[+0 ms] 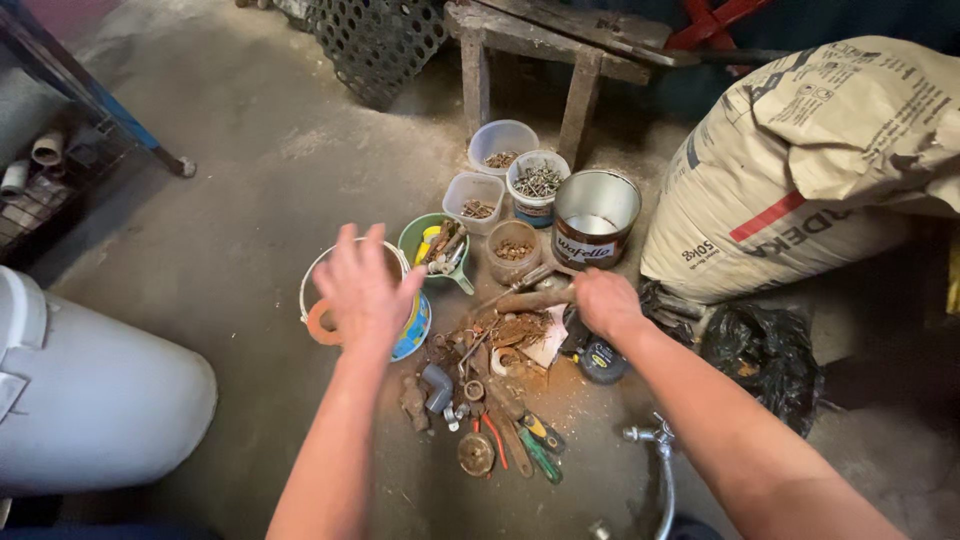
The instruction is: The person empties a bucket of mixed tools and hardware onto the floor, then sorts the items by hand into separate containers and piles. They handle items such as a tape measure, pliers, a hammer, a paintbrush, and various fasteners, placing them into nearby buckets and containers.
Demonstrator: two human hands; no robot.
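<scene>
My left hand hovers with fingers spread over a white bucket that has an orange ring on its side. My right hand grips the wooden handle of a rusty tool that lies across a heap of rusty scrap on the concrete floor. The heap holds bolts, a grey pipe elbow, pliers with green and yellow handles and a round rusty disc. Behind the heap stand small tubs of screws and nails, a green cup of odd parts and a large open tin.
A big printed sack leans at the right, with a black plastic bag below it. A wooden bench and a perforated metal sheet stand at the back. A white drum lies at the left. A metal tap sits near my right arm.
</scene>
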